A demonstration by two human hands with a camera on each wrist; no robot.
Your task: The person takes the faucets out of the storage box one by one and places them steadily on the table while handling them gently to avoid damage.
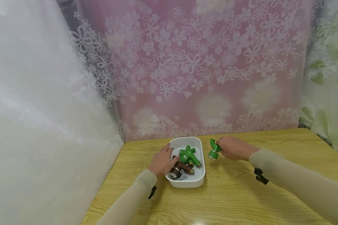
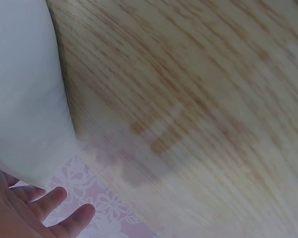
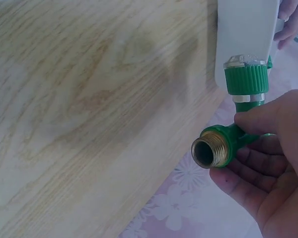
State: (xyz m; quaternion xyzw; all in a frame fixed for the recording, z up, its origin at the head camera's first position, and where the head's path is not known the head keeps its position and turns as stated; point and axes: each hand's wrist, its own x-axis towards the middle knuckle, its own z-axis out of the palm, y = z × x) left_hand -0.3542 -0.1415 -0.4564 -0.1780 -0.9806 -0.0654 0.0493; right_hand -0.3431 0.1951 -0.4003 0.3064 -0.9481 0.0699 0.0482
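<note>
A green tap (image 1: 213, 152) is hanging in the air above the counter (image 1: 228, 197), just to the right of a white bin (image 1: 186, 184). Its body is showing a bright, even green, with a curved spout rising at the top and a thick, ribbed cap pointing downward. In the right wrist view the cap is ending in a pale, shiny face, a silvery ring is circling the neck below it, and a hollow brass end with screw threads is facing the camera.

The right hand (image 1: 233, 148) is holding this tap. Its fingers (image 3: 258, 116) are closing in narrowly, the thumb pressing on the green body from one side while the other fingers are curling behind and beneath it; the brass end is sticking out past them.

The left hand (image 1: 162, 161) is resting at the bin's left rim. Its fingers are spreading fairly wide and lying mostly straight along the outer side, while the thumb is reaching over the inside. Whether that thumb is touching the brown tap (image 1: 187, 167) below it, I cannot tell.

Inside the bin, a second green tap (image 1: 189, 155) is lying beside the brown one, both showing brass ends.
</note>
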